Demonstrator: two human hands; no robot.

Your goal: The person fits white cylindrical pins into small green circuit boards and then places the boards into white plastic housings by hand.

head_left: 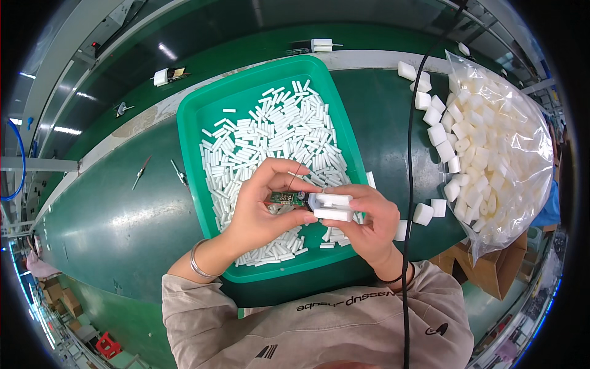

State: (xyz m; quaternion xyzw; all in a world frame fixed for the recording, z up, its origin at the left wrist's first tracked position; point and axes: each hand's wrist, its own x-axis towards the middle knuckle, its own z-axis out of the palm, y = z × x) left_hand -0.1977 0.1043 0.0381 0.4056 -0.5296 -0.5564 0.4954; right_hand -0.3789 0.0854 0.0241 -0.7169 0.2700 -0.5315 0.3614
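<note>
Above a green tray, my left hand pinches a small green circuit board between thumb and fingers. A thin dark wire rises from the board. At the board's right end sits a white slotted block, gripped by my right hand with thumb and fingers. The block's slot faces up and I see a slim white piece inside it. Block and board meet end to end at a greyish part; how they are joined I cannot make out.
The green tray holds many short white tubes. On the right, a clear bag is full of white foam blocks, with loose blocks beside it. A black cable hangs across the view. Assembled parts lie beyond the tray.
</note>
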